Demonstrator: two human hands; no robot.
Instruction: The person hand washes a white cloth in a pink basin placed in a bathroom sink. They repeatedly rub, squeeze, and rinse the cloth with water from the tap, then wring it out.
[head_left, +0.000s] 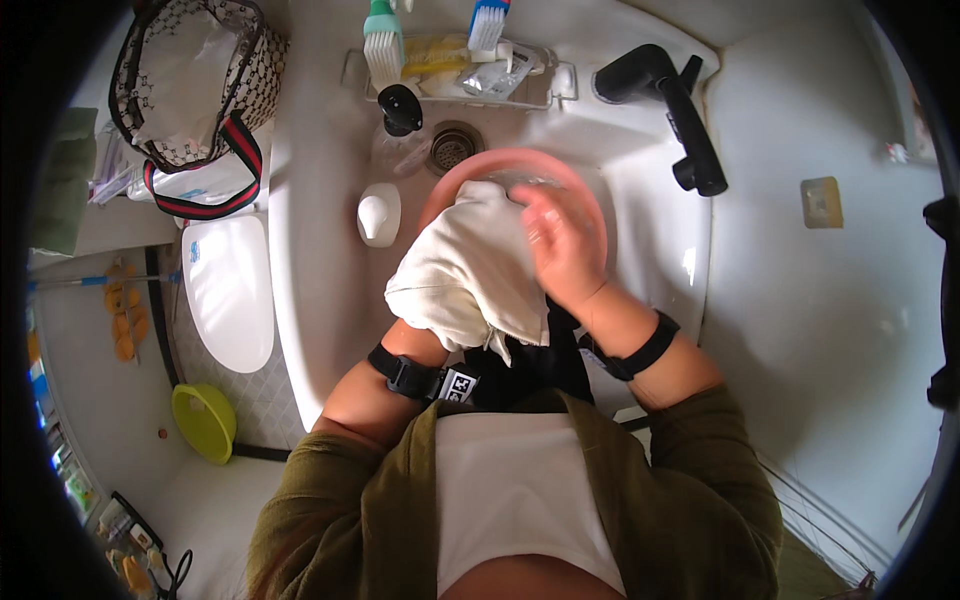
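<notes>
A cream fabric bag or garment with a zipper (465, 262) covers my left hand and wrist, so that hand's fingers are hidden beneath the cloth. My right hand (559, 244) is at the cloth's right side, wet, with fingers partly curled over a pink plastic basin (592, 199) that stands in the white sink. Some water shows in the basin's upper part. Whether the right fingers touch the cloth is unclear. Dark fabric lies below the cloth, between my forearms.
A white bottle (379, 215) and a black-topped pump bottle (400, 110) stand left of the basin, near the drain (454, 148). A black faucet (686, 124) reaches in at upper right. Behind is a wire rack (480, 97) with brushes (384, 49) and packets.
</notes>
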